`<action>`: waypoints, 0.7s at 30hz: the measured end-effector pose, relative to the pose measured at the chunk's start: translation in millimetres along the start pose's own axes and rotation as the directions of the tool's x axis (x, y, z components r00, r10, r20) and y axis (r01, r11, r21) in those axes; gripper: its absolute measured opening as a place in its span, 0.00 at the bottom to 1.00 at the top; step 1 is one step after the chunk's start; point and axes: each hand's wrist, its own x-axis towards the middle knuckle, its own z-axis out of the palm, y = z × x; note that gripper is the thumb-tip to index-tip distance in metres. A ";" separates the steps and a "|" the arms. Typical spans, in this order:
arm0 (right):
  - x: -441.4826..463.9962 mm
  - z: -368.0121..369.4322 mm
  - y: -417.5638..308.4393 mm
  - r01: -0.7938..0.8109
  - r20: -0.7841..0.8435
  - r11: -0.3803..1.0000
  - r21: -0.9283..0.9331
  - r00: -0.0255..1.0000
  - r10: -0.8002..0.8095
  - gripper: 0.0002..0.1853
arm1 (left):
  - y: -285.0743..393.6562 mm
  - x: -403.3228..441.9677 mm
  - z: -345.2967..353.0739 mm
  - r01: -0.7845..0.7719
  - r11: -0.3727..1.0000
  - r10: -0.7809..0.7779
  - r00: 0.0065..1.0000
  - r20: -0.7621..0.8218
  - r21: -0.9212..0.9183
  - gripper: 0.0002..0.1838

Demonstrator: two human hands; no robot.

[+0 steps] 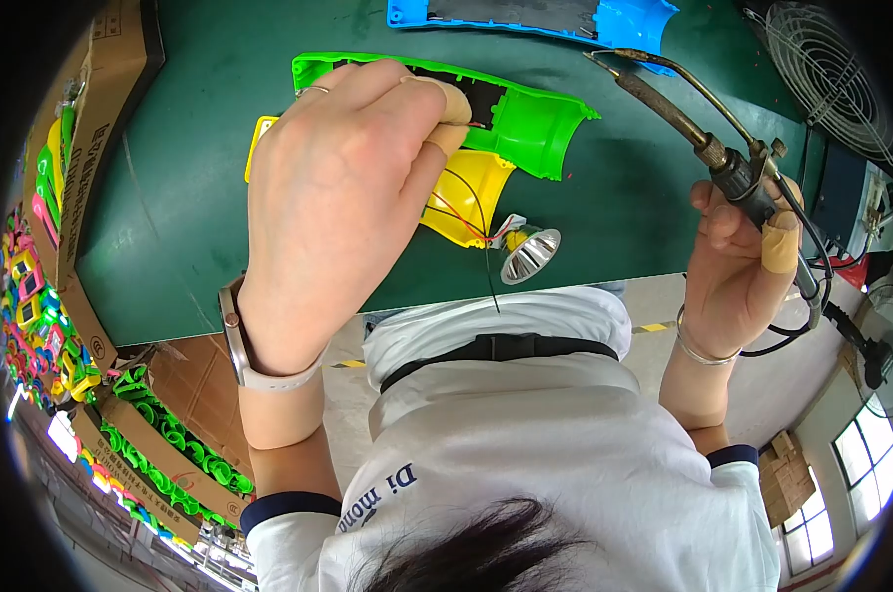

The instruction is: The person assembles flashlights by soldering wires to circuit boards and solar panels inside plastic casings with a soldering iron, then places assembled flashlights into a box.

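Observation:
My left hand [353,158] is closed in a pinch over the green plastic shell [535,128], with tape or covers on thumb and index finger. A thin reddish wire end [476,124] shows at its fingertips. Below the green shell lies a yellow plastic shell [481,187], partly hidden by this hand. Thin wires run over the yellow shell to a shiny lamp reflector [532,259] near the table edge. My right hand [743,252] grips a soldering iron [733,178] with a metal feed tube alongside; its tip points up and left, above the table and apart from the green shell.
A blue plastic shell [525,14] lies at the far edge of the green table [200,237]. At the upper right stands a wire fan guard [831,74]. Cardboard boxes [106,148] and bins of coloured parts line the left side. A black cable hangs from the iron.

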 end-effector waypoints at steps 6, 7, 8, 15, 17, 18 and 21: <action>0.0 0.3 0.7 0.010 -0.050 1.000 0.021 0.999 -0.009 0.18 | -7.4 -4.2 -12.8 -0.106 0.987 0.112 0.993 0.048 -0.119 0.06; -0.3 -0.2 0.8 0.008 -0.057 1.000 0.028 0.998 -0.006 0.18 | -8.5 -3.1 -17.6 -0.167 0.979 0.176 0.982 0.073 -0.113 0.06; -0.5 -0.4 0.8 0.006 -0.064 0.999 0.035 0.998 -0.003 0.18 | -9.4 -1.3 -22.7 -0.229 0.967 0.239 0.966 0.099 -0.109 0.07; 0.2 3.4 -0.5 0.044 -0.070 0.992 0.121 0.997 -0.035 0.16 | 1.9 -0.1 -21.6 -0.299 0.952 0.275 0.927 0.256 0.060 0.09; -1.0 5.3 -1.7 0.054 -0.064 0.990 0.130 0.997 -0.046 0.16 | -0.4 -4.2 -23.1 -0.174 0.982 0.185 0.952 0.243 -0.068 0.08; -1.1 6.5 -2.2 0.052 -0.069 0.989 0.137 0.997 -0.043 0.16 | -2.4 -7.4 -23.7 -0.110 0.985 0.140 0.960 0.242 -0.132 0.08; -0.8 19.3 -2.5 0.029 -0.138 0.989 0.142 0.990 -0.010 0.15 | -10.0 -29.4 -15.0 0.159 0.669 -0.234 0.972 -0.002 -0.726 0.06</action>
